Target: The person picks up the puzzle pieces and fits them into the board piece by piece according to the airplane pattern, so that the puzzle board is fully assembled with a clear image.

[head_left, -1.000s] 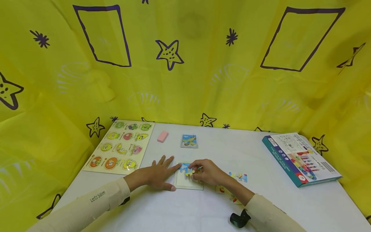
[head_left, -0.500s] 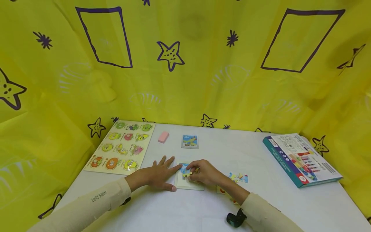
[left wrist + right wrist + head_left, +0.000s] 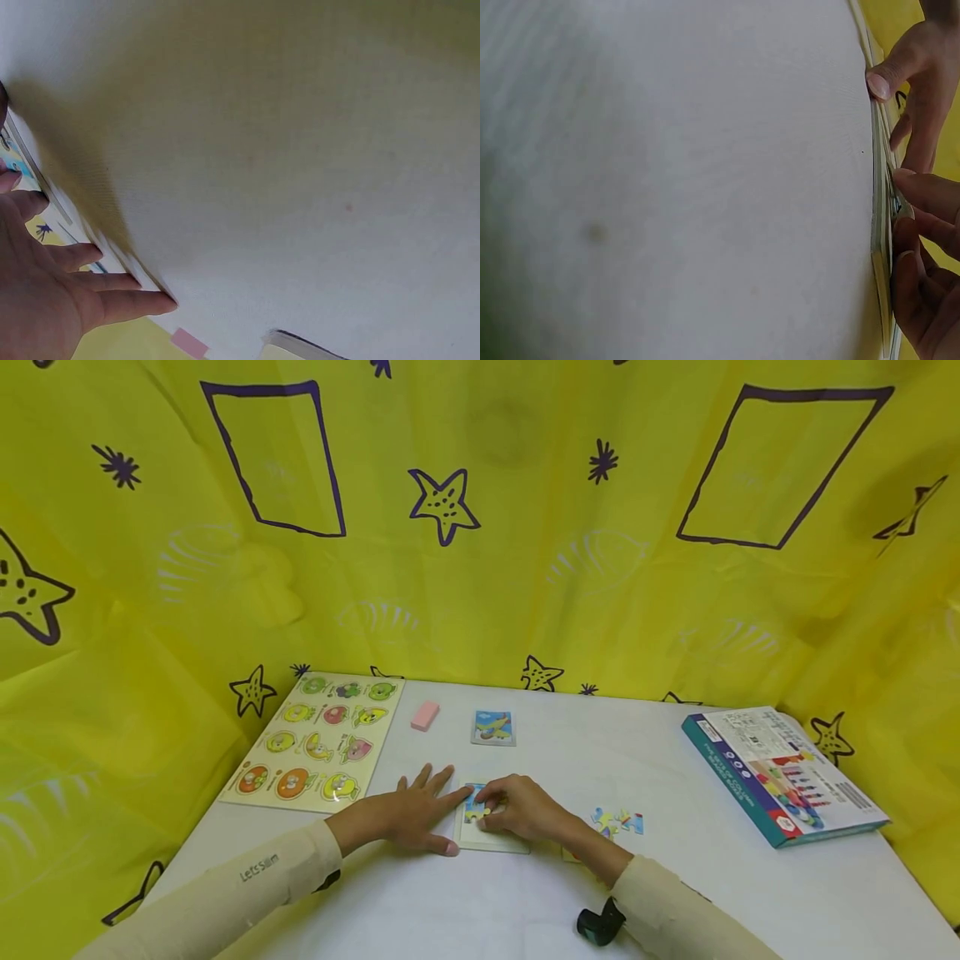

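Note:
A small pale puzzle tray [image 3: 491, 842] lies on the white table in the head view, with blue-and-yellow jigsaw pieces in its upper left part. My right hand [image 3: 525, 810] pinches a jigsaw piece [image 3: 474, 817] between thumb and fingers, low over the tray; whether it is fitted cannot be told. The left hand [image 3: 416, 817] rests with spread, straight fingers, its index fingertip at the tray's upper left corner. In the left wrist view that hand [image 3: 45, 289] appears with fingers extended. The right wrist view shows the right-hand fingers [image 3: 922, 195] close together at the tray's edge.
Loose jigsaw pieces [image 3: 630, 821] lie right of the tray, some partly behind the right forearm. Beyond it sit an airplane picture [image 3: 493, 727] and a pink block [image 3: 425, 716]. A fruit board [image 3: 315, 743] is at left, a flat box [image 3: 795, 777] at right. Yellow curtain [image 3: 480, 593] hangs behind.
My right hand has moved a little left across the tray, bringing the pinched jigsaw piece toward the tray's left side. The left hand stays in its place.

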### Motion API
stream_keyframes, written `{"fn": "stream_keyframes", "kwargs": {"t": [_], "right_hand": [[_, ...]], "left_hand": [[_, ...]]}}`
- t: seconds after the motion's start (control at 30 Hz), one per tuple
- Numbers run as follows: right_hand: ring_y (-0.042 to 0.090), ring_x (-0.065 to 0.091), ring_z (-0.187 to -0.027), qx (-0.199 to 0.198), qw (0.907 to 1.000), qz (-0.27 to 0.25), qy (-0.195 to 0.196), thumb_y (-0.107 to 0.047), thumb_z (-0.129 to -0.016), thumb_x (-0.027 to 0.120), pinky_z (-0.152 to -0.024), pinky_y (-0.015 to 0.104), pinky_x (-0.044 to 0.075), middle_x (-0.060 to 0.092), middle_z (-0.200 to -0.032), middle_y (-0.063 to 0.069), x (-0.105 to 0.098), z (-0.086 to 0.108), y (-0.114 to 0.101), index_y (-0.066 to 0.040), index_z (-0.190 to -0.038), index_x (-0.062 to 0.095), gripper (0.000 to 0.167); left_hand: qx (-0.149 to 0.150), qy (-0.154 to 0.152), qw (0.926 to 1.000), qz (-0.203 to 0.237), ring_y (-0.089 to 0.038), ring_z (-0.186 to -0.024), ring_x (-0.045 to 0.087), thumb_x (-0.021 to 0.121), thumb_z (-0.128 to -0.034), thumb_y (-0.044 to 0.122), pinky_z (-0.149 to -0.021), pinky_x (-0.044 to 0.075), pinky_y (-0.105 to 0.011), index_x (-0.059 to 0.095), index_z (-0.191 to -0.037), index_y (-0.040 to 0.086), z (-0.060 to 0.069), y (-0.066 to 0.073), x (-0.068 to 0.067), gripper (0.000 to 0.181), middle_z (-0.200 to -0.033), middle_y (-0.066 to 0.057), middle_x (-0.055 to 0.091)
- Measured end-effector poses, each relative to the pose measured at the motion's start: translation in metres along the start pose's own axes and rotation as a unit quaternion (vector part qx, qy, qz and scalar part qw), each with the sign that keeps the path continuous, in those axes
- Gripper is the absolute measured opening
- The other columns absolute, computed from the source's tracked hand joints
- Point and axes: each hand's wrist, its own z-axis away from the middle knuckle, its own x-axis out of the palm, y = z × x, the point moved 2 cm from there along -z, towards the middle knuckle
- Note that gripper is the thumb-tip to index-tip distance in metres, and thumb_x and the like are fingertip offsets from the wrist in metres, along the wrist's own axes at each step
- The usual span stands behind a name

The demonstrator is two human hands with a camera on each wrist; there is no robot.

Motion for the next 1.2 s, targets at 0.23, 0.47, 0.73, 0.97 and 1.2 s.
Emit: {"fn": "stream_keyframes", "kwargs": {"t": [0.23,0.47,0.73,0.97,1.2], "right_hand": [[0.009,0.059,-0.086,-0.004,0.9996,0.027,0.01,-0.017,-0.083,0.082,-0.078,0.026,0.049,0.069,-0.094,-0.003,0.0019,-0.0008,-0.002,-0.008,-0.108,0.076,0.027],[0.01,0.055,-0.079,0.001,0.9994,0.03,0.016,-0.017,-0.081,0.084,-0.073,0.026,0.045,0.063,-0.083,-0.006,0.0014,-0.0018,-0.0011,-0.01,-0.102,0.074,0.024],[0.01,0.059,-0.084,0.002,0.9995,0.029,0.016,-0.017,-0.082,0.083,-0.076,0.024,0.048,0.068,-0.089,-0.004,0.0008,-0.002,-0.001,-0.009,-0.102,0.076,0.023],[0.011,0.058,-0.083,0.0,0.9993,0.033,0.02,-0.017,-0.082,0.084,-0.074,0.026,0.046,0.067,-0.087,-0.004,0.0006,-0.0028,-0.0022,-0.01,-0.099,0.075,0.021],[0.009,0.056,-0.08,0.013,0.9991,0.035,0.023,-0.017,-0.081,0.084,-0.074,0.026,0.046,0.066,-0.084,-0.005,0.0002,-0.0023,-0.0032,-0.011,-0.098,0.075,0.019]], "left_hand": [[0.008,-0.002,1.0,0.004,-0.056,-0.149,0.011,0.06,-0.0909,0.065,-0.108,0.025,-0.076,0.023,-0.161,0.022,-0.0004,-0.0003,0.0004,0.09,-0.167,-0.021,0.012],[0.004,-0.001,1.0,0.004,-0.055,-0.15,0.011,0.06,-0.0902,0.066,-0.109,0.025,-0.075,0.023,-0.161,0.023,0.0002,0.0,0.0003,0.091,-0.168,-0.019,0.012],[0.0,-0.001,1.0,0.006,-0.053,-0.151,0.011,0.06,-0.0895,0.066,-0.109,0.024,-0.075,0.024,-0.161,0.023,-0.0004,-0.0003,0.0008,0.091,-0.168,-0.018,0.012],[-0.005,-0.001,1.0,-0.002,-0.052,-0.151,0.011,0.058,-0.0906,0.067,-0.11,0.025,-0.074,0.024,-0.161,0.024,-0.0015,-0.0027,0.0041,0.089,-0.169,-0.017,0.012],[0.008,0.008,0.9999,-0.012,-0.053,-0.15,0.015,0.051,-0.0951,0.066,-0.109,0.028,-0.074,0.025,-0.161,0.025,0.0048,-0.0001,0.0069,0.081,-0.167,-0.019,0.015]]}}
